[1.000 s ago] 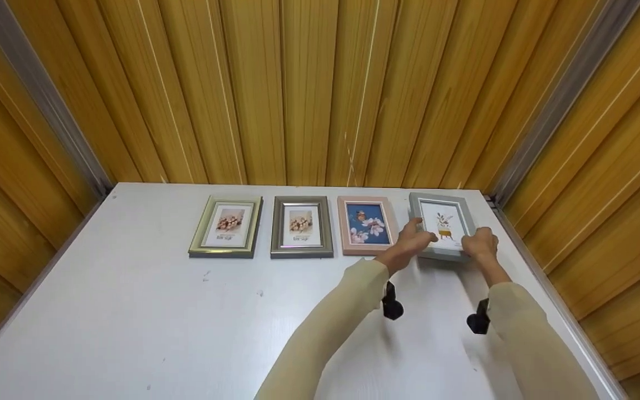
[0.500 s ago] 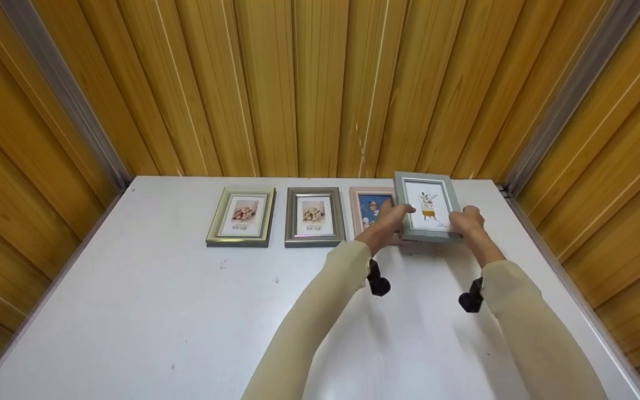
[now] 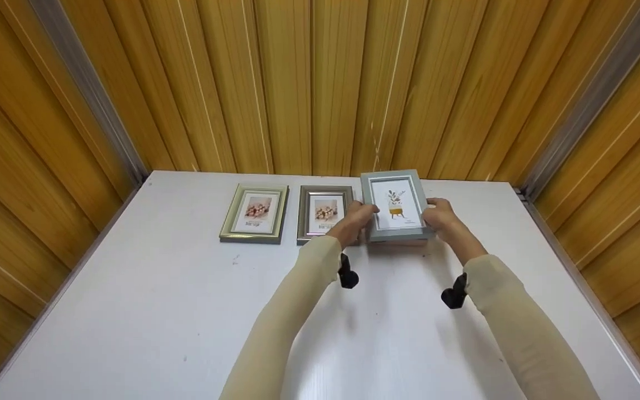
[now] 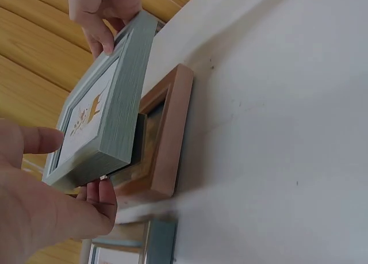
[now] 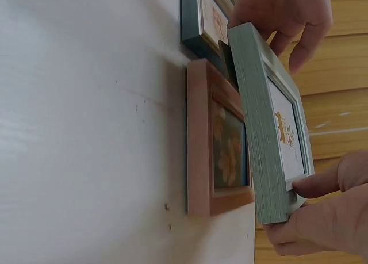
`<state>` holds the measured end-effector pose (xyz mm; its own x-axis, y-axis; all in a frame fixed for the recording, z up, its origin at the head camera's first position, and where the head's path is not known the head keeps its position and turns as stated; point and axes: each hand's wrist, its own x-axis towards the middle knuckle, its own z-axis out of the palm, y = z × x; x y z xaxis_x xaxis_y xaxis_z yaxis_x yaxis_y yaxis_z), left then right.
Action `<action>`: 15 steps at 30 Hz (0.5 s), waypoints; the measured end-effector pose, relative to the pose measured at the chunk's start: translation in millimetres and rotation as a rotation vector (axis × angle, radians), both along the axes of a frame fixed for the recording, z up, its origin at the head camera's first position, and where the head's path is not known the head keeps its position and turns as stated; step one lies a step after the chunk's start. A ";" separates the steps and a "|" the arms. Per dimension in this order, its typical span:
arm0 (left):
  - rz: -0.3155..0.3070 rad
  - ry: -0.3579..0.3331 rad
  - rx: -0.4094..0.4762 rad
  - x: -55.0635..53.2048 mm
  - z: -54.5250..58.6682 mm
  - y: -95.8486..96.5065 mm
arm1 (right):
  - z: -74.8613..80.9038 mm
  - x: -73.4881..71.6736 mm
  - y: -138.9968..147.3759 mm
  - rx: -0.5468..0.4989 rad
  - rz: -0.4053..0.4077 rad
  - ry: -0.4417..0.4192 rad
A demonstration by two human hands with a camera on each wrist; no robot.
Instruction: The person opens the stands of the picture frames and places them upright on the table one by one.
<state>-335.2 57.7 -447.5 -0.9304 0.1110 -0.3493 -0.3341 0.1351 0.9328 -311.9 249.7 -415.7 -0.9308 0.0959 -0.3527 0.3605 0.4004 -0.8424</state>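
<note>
Both hands hold a grey-green picture frame [image 3: 396,234] with a vase drawing in it, raised above the white table. My left hand [image 3: 351,223] grips its left edge, thumb on the front and fingers curled behind. On the opposite edge, my right hand [image 3: 443,218] pinches the frame between thumb and fingers. A pink picture frame [image 4: 172,143] lies face up below; the wrist views show a gap between the two. From the head, the green one hides most of it. In the right wrist view the pink frame's [image 5: 199,143] floral picture shows in shadow.
To the left on the white table [image 3: 148,289] lie a bronze-grey picture frame [image 3: 304,222], close to my left hand, and a gold picture frame [image 3: 230,222]. A yellow wood-look panel wall [image 3: 286,83] rises behind the table's far edge.
Both hands have lifted the grey-green frame off the table at the right and carried it left, over the pink frame. The head view has shifted slightly.
</note>
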 end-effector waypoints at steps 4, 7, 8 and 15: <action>-0.037 0.001 0.021 -0.2 -4.2 -23.9 | -4.0 -0.7 -15.4 -0.029 0.037 0.022; -0.039 0.030 0.032 -1.5 -5.6 -36.1 | -8.0 0.4 -22.7 -0.062 0.041 0.039; -0.037 0.036 0.037 -2.3 -5.7 -39.4 | -9.3 0.9 -25.0 -0.072 0.039 0.040; -0.025 0.037 0.025 -6.4 -3.0 -60.5 | -13.8 2.9 -37.1 -0.082 0.062 0.064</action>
